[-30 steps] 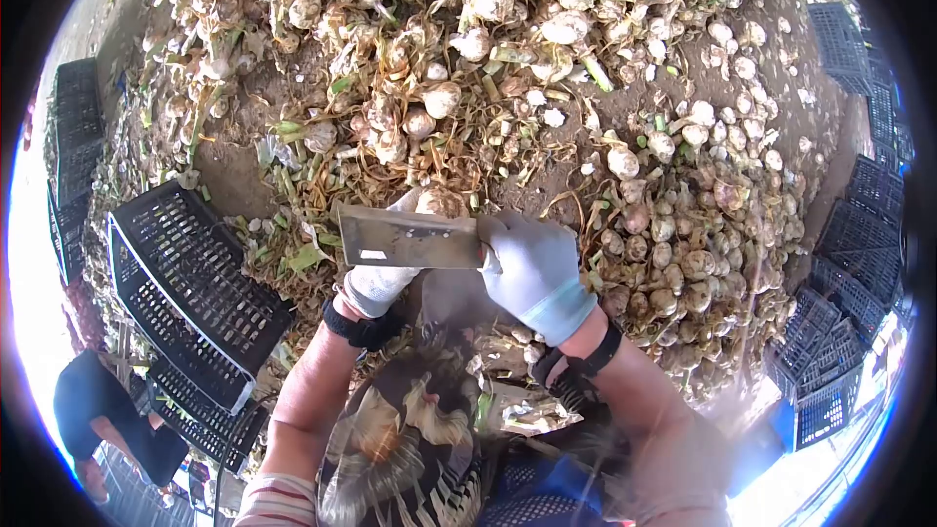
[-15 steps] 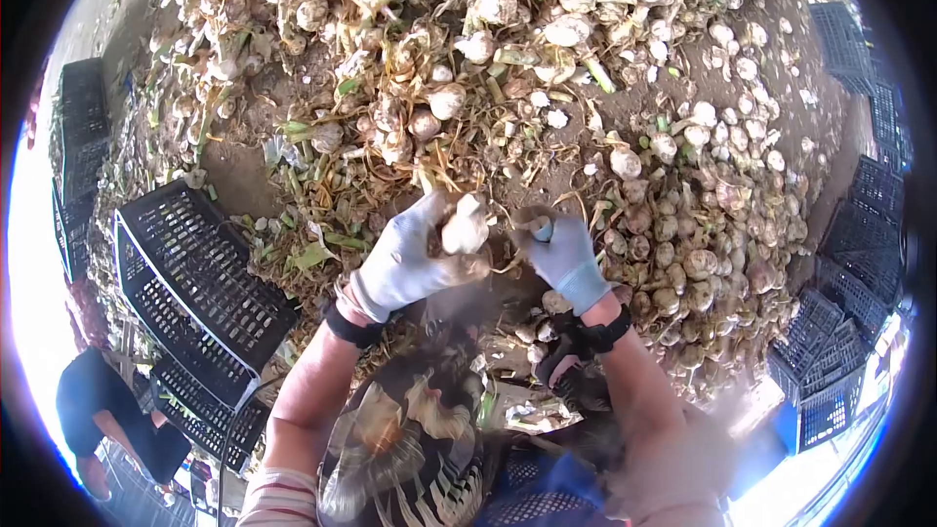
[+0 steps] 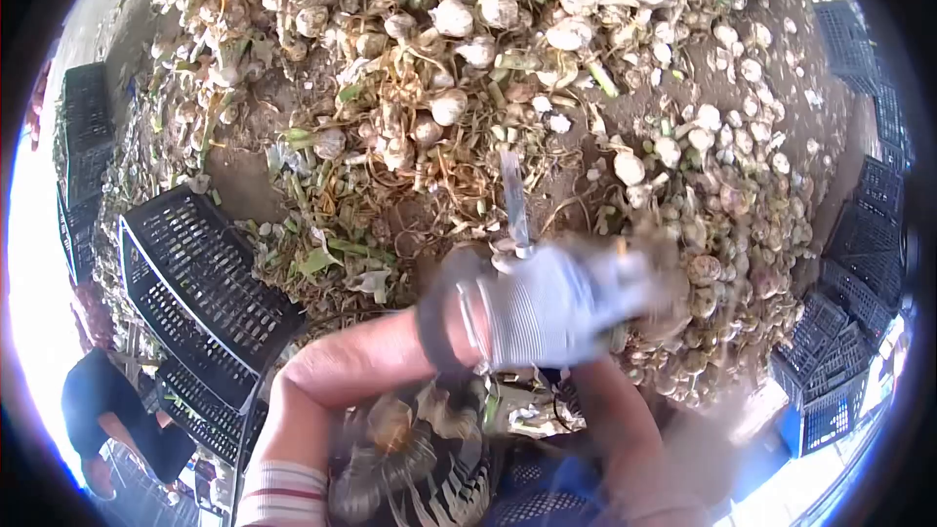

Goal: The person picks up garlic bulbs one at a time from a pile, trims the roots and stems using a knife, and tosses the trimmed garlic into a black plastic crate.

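Observation:
My left hand [image 3: 551,307], in a white knit glove, reaches across to the right in front of my right hand. Its fingers are smeared by motion over the near edge of the heap of garlic bulbs [image 3: 703,268], and I cannot see whether they hold a bulb. Mostly hidden behind it is my right hand [image 3: 505,257]. A narrow knife blade [image 3: 514,200] points up and away from there, its handle covered. Beyond the blade lie dry garlic leaves, roots and cut stalks [image 3: 429,166].
Uncut garlic with stalks [image 3: 468,20] spreads across the far ground. Black plastic crates [image 3: 200,283] stand at left, with more stacked crates [image 3: 830,342] at right. A person in dark clothes [image 3: 117,420] is at lower left. Green leaf scraps [image 3: 327,259] lie near the left crate.
My left hand has swung right from the middle, across my right hand. The garlic bulb it held is no longer visible. A blade now shows upright by my right hand.

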Available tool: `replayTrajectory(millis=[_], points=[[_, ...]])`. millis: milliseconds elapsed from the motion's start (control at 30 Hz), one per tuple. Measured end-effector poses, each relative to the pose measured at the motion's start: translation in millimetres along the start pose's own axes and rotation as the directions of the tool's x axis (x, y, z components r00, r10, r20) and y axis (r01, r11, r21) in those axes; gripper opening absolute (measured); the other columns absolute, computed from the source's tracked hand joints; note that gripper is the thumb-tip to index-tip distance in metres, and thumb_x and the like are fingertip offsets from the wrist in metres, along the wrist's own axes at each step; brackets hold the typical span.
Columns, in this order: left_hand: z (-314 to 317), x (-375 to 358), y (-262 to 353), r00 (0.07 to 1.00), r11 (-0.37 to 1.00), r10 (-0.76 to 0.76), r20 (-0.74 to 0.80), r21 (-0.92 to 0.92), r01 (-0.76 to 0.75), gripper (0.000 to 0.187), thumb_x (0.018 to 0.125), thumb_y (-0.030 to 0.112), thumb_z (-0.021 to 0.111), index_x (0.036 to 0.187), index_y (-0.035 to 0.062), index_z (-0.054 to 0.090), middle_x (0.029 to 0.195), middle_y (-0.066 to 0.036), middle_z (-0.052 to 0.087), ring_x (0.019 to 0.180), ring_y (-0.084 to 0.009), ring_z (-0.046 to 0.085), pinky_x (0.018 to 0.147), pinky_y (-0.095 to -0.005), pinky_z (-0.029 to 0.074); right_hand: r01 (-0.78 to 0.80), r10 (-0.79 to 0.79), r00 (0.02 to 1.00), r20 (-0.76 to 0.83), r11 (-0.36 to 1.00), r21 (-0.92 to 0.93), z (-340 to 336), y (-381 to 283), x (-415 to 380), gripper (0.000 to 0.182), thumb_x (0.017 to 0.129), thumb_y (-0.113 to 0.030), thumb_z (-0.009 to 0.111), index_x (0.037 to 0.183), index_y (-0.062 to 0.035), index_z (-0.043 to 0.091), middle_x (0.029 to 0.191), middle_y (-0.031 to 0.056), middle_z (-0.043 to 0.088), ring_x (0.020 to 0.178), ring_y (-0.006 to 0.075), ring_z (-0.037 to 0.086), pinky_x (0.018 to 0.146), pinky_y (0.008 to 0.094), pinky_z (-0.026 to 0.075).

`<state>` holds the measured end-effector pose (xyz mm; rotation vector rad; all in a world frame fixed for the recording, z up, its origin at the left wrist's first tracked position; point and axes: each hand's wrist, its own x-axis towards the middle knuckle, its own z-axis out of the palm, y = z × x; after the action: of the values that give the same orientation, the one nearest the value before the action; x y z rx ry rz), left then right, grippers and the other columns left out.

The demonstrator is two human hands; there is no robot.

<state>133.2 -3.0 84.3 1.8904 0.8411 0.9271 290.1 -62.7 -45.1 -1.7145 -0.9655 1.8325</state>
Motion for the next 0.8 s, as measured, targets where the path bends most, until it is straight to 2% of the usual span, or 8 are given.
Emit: replayTrajectory(millis=[100,167,267,433,633,700,767,800], points=[[-31,47,-46,0.877,0.825,-0.476,-0.061,0.315,0.469,0.058,0.084,0.013,0.069,0.138,0.0068,0.049,0.139,-0.018,0.052,0.101,-0.0337,0.065,0.083,-0.0409,0.057,-0.247,0.263,0.961,-0.081,0.955,0.163,-1,-22,-4,0.015,0.082,-0.010,0.076,0.093,-0.0015,0.071,0.072,0.0026,0.068,0.056,0.0111,0.059,0.051,0.0245,0.047],[-54,49,-99,0.494,0.370,-0.858,-0.140,0.498,0.784,0.060,0.081,0.010,0.068,0.138,0.0096,0.049,0.135,-0.018,0.053,0.101,-0.0359,0.065,0.082,-0.0435,0.056,-0.220,0.281,0.950,-0.138,0.914,0.342,-13,-46,0,0.015,0.085,-0.007,0.073,0.098,-0.0004,0.070,0.070,0.0031,0.064,0.053,0.0090,0.056,0.046,0.0239,0.043],[-63,22,-138,0.549,0.274,-0.823,-0.143,0.748,0.605,0.064,0.078,0.008,0.068,0.139,0.0092,0.048,0.131,-0.019,0.053,0.099,-0.0359,0.065,0.081,-0.0428,0.056,-0.039,0.116,0.982,-0.149,0.896,0.442,-14,-52,13,0.019,0.087,-0.007,0.072,0.104,0.0010,0.068,0.073,0.0034,0.064,0.054,0.0097,0.055,0.048,0.0237,0.044],[-55,0,-82,0.777,0.695,-0.589,-0.224,0.351,0.628,0.066,0.074,0.004,0.071,0.136,0.0063,0.050,0.122,-0.020,0.061,0.111,-0.0332,0.063,0.093,-0.0378,0.052,0.030,0.044,0.992,-0.120,0.833,0.553,11,-99,24,0.036,0.091,-0.012,0.071,0.122,0.0041,0.064,0.088,0.0068,0.069,0.063,0.0123,0.063,0.053,0.0230,0.048],[-41,-29,-61,0.860,0.860,-0.489,-0.143,0.083,0.503,0.077,0.074,-0.002,0.073,0.142,-0.0009,0.040,0.121,-0.018,0.063,0.114,-0.0258,0.062,0.098,-0.0348,0.048,0.119,-0.088,0.993,-0.083,0.839,0.532,23,-114,18,0.033,0.089,-0.007,0.071,0.119,0.0042,0.066,0.091,0.0051,0.069,0.071,0.0086,0.064,0.057,0.0219,0.050],[-41,-30,-48,0.781,0.781,-0.624,-0.035,-0.078,0.620,0.080,0.076,0.000,0.076,0.146,-0.0008,0.035,0.120,-0.016,0.062,0.112,-0.0213,0.062,0.097,-0.0334,0.048,0.193,-0.134,0.980,-0.146,0.811,0.552,18,-117,12,0.032,0.088,-0.006,0.071,0.118,0.0040,0.067,0.091,0.0051,0.069,0.068,0.0073,0.062,0.056,0.0218,0.050],[-29,-40,-46,0.761,0.621,-0.649,0.006,-0.574,0.534,0.074,0.080,0.003,0.075,0.144,0.0009,0.039,0.122,-0.012,0.060,0.113,-0.0211,0.059,0.095,-0.0349,0.049,-0.057,0.041,0.998,0.045,0.871,0.489,3,-124,-2,0.032,0.088,-0.006,0.072,0.118,0.0029,0.068,0.089,0.0035,0.068,0.064,0.0068,0.060,0.057,0.0228,0.050],[-25,-40,-44,0.686,0.474,-0.725,0.066,-0.674,0.566,0.069,0.083,0.006,0.075,0.142,0.0005,0.040,0.116,-0.008,0.061,0.104,-0.0173,0.061,0.089,-0.0337,0.052,0.116,-0.106,0.993,-0.049,0.916,0.384,7,-131,-9,0.032,0.088,-0.009,0.072,0.117,0.0033,0.068,0.086,0.0014,0.066,0.065,0.0085,0.062,0.058,0.0247,0.052]])
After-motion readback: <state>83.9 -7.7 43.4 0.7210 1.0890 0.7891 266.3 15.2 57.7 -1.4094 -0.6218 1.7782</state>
